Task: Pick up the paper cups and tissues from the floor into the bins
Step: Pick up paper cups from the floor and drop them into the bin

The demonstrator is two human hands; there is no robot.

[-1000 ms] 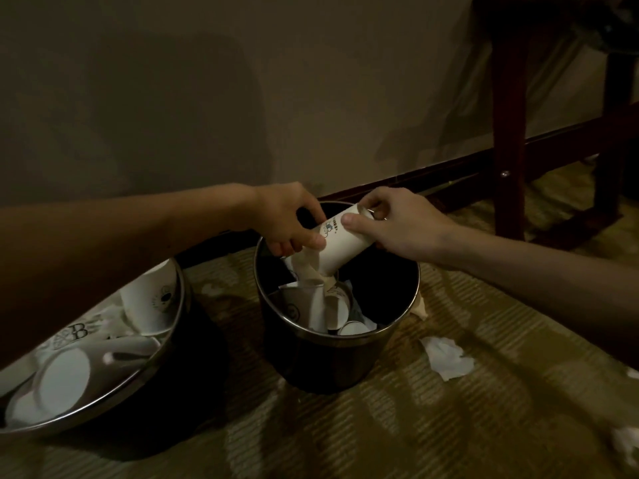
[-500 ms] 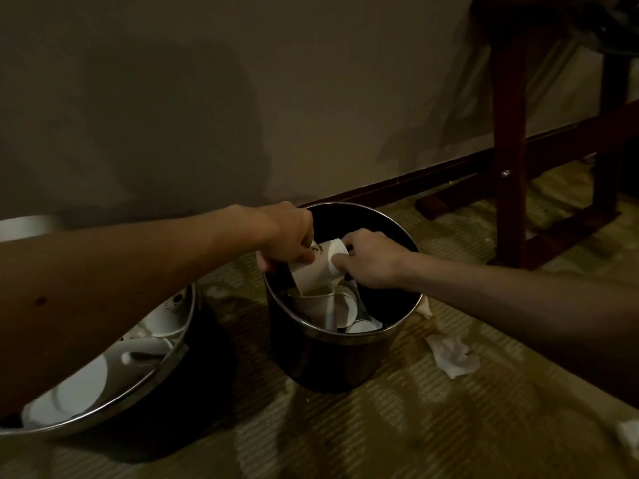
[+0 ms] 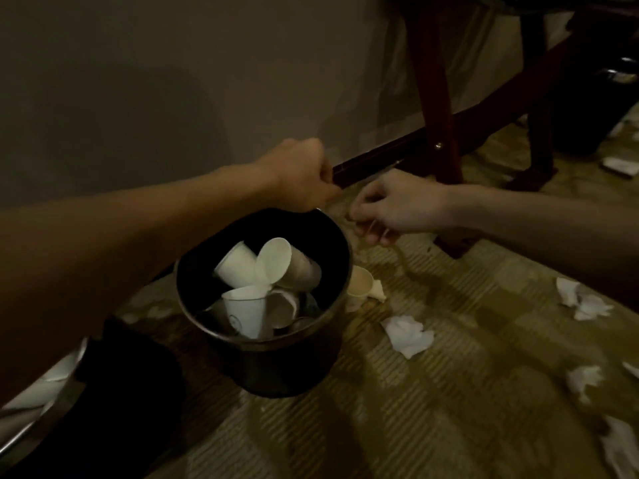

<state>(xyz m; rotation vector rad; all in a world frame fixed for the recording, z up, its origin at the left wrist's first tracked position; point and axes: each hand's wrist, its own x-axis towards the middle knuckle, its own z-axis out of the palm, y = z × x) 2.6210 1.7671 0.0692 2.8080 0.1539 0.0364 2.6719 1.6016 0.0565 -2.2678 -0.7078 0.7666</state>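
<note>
The cup I was pushing down a moment ago now lies in the bin (image 3: 340, 257) among the other cups (image 3: 268, 278), and both hands have lifted out: my left hand (image 3: 304, 178) is clenched over the far rim, holding nothing I can see. My right hand (image 3: 390, 209) hangs curled beyond the bin; blur hides whether it pinches anything. One cup (image 3: 359, 283) sits half-hidden behind the bin's right side, tissues (image 3: 408, 335) still litter the floor (image 3: 449, 426), and the left bin (image 3: 20, 437) is cut off.

The floor (image 3: 432, 426) is wearing a striped carpet. A dark round bin (image 3: 276, 361) is sitting on it. A paper cup (image 3: 359, 285) is lying on its side, touching the bin. White tissues (image 3: 408, 335) are lying scattered nearby. A wooden table leg (image 3: 437, 98) is standing by the wall.
</note>
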